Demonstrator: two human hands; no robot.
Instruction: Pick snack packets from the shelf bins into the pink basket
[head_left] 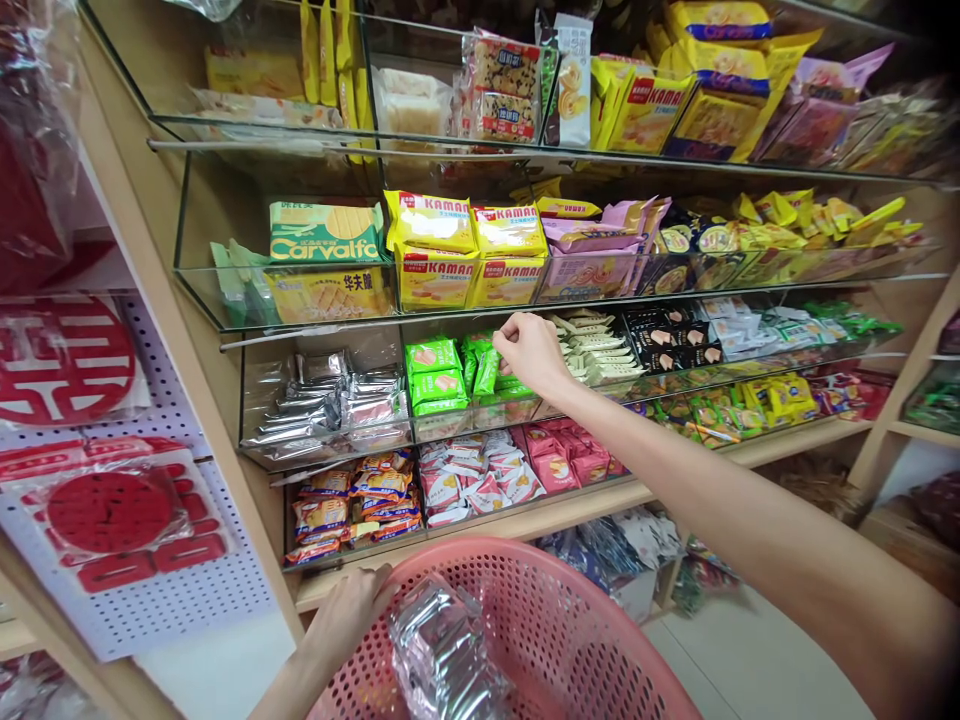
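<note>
My left hand [351,612] is closed on the rim of a pink perforated plastic basket [592,590] at the bottom of the view. Inside the basket lies a bundle of silver-wrapped snack packets [448,650] in clear plastic. My right arm reaches across to the third shelf row, where my right hand [531,350] is closed, fingertips curled in at some green snack packets [486,370]. One tilted green packet touches the fingertips; whether it is gripped is hard to tell. Beside them stand neatly stacked green packets [435,374] behind the clear shelf front.
Silver packets [375,398] fill the compartment to the left, and cream packets [592,345] the one to the right. Above are yellow cracker packs [435,275] behind a glass edge [315,325]. Orange packets [386,495] lie below. Red decorations [112,510] hang at left.
</note>
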